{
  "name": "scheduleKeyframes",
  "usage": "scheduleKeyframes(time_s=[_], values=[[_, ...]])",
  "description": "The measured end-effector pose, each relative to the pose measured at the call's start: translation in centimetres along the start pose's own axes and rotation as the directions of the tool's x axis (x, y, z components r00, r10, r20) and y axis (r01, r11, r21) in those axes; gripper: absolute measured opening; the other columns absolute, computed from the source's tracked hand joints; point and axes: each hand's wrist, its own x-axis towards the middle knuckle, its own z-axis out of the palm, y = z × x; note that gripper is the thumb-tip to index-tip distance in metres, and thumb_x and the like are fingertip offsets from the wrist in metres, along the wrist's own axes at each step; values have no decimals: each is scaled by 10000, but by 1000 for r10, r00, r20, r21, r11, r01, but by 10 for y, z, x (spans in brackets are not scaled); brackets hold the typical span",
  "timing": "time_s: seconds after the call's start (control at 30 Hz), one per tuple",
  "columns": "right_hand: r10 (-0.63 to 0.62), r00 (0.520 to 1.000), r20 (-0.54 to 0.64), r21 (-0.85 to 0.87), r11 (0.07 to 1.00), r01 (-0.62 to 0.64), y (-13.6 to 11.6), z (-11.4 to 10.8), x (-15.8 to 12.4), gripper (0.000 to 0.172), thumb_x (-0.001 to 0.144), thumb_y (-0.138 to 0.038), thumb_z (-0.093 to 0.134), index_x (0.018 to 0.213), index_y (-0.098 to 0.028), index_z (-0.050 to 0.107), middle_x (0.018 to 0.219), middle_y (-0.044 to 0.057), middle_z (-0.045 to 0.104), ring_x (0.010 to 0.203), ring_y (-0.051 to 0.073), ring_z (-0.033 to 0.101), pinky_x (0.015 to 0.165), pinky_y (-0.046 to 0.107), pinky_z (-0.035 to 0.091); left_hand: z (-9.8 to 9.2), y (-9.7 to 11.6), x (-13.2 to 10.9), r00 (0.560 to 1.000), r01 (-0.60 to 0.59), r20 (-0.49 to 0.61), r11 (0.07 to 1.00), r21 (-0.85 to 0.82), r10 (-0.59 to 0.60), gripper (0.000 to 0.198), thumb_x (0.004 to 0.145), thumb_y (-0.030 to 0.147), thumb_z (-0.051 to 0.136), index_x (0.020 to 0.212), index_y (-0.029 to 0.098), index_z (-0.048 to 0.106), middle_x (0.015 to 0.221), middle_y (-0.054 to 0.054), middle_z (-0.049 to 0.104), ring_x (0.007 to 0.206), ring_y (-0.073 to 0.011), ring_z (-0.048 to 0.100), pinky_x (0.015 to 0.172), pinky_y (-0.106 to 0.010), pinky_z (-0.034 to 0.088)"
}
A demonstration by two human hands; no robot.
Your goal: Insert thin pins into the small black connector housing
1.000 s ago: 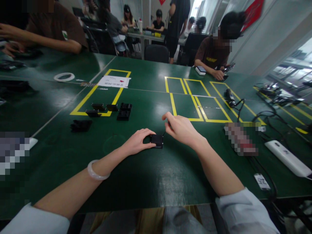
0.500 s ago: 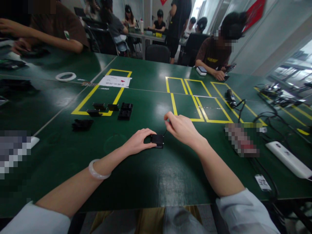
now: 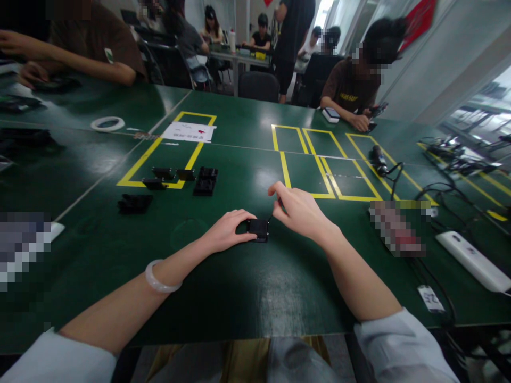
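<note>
A small black block-shaped part [image 3: 258, 228] with tiny screw-like pins at its sides rests on the green table. My left hand [image 3: 227, 232] grips it from the left, thumb along the near side and fingers at the far side. To its right, my right hand [image 3: 302, 211] is closed around a thin dark tool [image 3: 270, 217], its shaft pointing at the block's right side. Most of that tool is hidden in my fingers, so its kind does not show. Further left stand several similar black parts [image 3: 163, 173] and a pair of black blocks [image 3: 205, 181].
Yellow tape outlines [image 3: 285, 173] mark the table. A white paper [image 3: 189, 132] and a white tape roll [image 3: 107, 124] lie at the left. Cables [image 3: 443, 186] and a white power strip [image 3: 473, 260] lie at the right. A co-worker [image 3: 353, 85] sits across the table.
The fingers of my right hand have shifted slightly around the thin tool, with the thumb a little lower. My left hand and the black part stay in place.
</note>
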Motion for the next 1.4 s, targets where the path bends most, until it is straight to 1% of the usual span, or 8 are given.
scheduleKeyframes(time_s=[0.2, 0.47, 0.6, 0.9, 1.2, 1.4], values=[[-23, 1000, -14, 2, 1000, 23, 2, 1, -1, 272, 893, -213, 346, 1095, -176, 525, 841, 35, 661, 706, 155, 558, 676, 261, 339, 0, 0, 0, 1000, 6, 1, 1000, -1, -6, 408, 869, 524, 602, 1156, 235, 583, 1106, -43, 628, 1039, -251, 574, 897, -367, 415], [-26, 999, -42, 20, 999, 27, 2, -1, -2, 240, 910, -236, 338, 1047, -186, 529, 765, 17, 635, 656, 141, 526, 651, 254, 317, -1, 1, 0, 1000, 5, 5, 1000, -3, -5, 420, 867, 544, 586, 1149, 233, 589, 1112, -49, 631, 1041, -257, 572, 905, -379, 419], [-21, 1000, -15, 55, 998, 22, 1, -2, -3, 223, 909, -236, 340, 1023, -188, 525, 704, -3, 595, 620, 132, 512, 627, 244, 313, -1, 0, 0, 1000, 1, 5, 1000, 1, -1, 410, 867, 534, 595, 1142, 231, 588, 1111, -49, 628, 1040, -254, 573, 903, -376, 417], [-40, 999, 19, 88, 995, 38, 0, 4, -2, 218, 913, -242, 342, 1020, -192, 525, 714, -3, 601, 602, 124, 506, 602, 239, 290, -1, 1, 0, 1000, 9, 10, 1000, 2, -9, 420, 863, 546, 588, 1134, 225, 596, 1122, -58, 630, 1055, -259, 565, 930, -396, 418], [-51, 998, 23, 85, 995, 48, -1, 6, -1, 215, 914, -243, 348, 1019, -189, 527, 698, -5, 604, 579, 120, 491, 582, 239, 272, -2, 2, 0, 1000, 8, 12, 1000, 5, -8, 398, 868, 531, 592, 1128, 231, 593, 1126, -56, 630, 1061, -254, 566, 923, -388, 417], [-52, 998, 45, 41, 998, 50, -2, 6, -1, 222, 925, -246, 348, 1036, -194, 533, 713, 0, 625, 595, 128, 516, 586, 241, 267, -1, 2, 0, 1000, 10, 10, 1000, 6, -10, 396, 864, 529, 596, 1120, 226, 601, 1129, -54, 631, 1056, -261, 567, 910, -385, 422]])
